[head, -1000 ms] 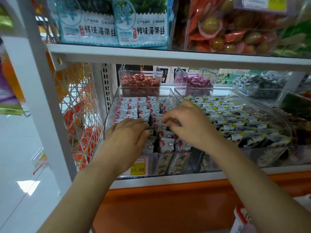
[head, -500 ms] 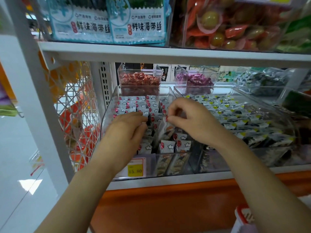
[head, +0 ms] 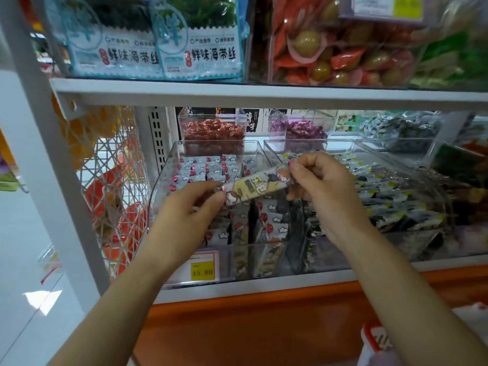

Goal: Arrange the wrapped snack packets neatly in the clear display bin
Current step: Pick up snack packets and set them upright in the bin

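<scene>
While it hangs tilted just above the clear plastic display bin (head: 161, 191), the long cream-and-black wrapped snack packet (head: 257, 184) is clamped at either end by the fingers (head: 212, 200) of the left hand (head: 184, 217) and right hand (head: 326, 186), likely to square it with the upright rows of packets (head: 208, 167) below.

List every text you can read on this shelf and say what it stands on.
"鲜味海带丝": on both seaweed bags on the top shelf.
"鲜": large, circled, on those bags.
"15.80": yellow price tag on the clear bin.
Too blurred to read: snack packet print, top-right label, the bags' small print.
</scene>
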### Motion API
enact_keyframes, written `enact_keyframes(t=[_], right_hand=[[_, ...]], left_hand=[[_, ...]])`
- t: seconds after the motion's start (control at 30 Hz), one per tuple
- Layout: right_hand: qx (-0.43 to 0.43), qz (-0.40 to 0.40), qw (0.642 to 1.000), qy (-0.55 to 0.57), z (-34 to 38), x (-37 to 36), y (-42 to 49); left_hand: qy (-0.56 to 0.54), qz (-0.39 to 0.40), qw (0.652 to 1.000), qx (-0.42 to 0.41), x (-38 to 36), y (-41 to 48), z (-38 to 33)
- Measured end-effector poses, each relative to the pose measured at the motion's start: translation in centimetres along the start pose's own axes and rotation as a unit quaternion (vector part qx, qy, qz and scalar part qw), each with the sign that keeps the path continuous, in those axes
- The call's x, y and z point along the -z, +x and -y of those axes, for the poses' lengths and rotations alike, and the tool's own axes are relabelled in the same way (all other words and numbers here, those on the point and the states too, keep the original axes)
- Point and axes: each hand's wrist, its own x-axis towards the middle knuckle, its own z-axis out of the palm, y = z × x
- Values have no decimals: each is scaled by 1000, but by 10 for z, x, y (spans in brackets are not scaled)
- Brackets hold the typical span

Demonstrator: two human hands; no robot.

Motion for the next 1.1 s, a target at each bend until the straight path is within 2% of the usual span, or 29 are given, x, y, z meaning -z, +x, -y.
enact_keyframes(t=[0.1,0.17,0.33,0.63,0.73,0.97,1.1], right_hand=[[-39,21,998,53,-2,-3,-3],[-60,33,994,82,-2,-5,-5],[-95,54,983,149,-4,-10,-10],[-112,64,973,190,-5,-8,-8],[-102,46,977,183,-3,-7,-8],[-80,28,979,185,-1,-6,-10],[-45,25,992,115,-4,-5,-9]], left_hand=[[-144,-25,984,104,2,2,-3],[-194,-34,971,136,2,3,-4],[-201,-65,967,142,4,3,-1],[-334,-52,921,192,10,5,-1],[-335,-31,924,183,10,6,-1],[-287,4,953,101,10,3,-2],[-309,27,946,93,8,2,-8]])
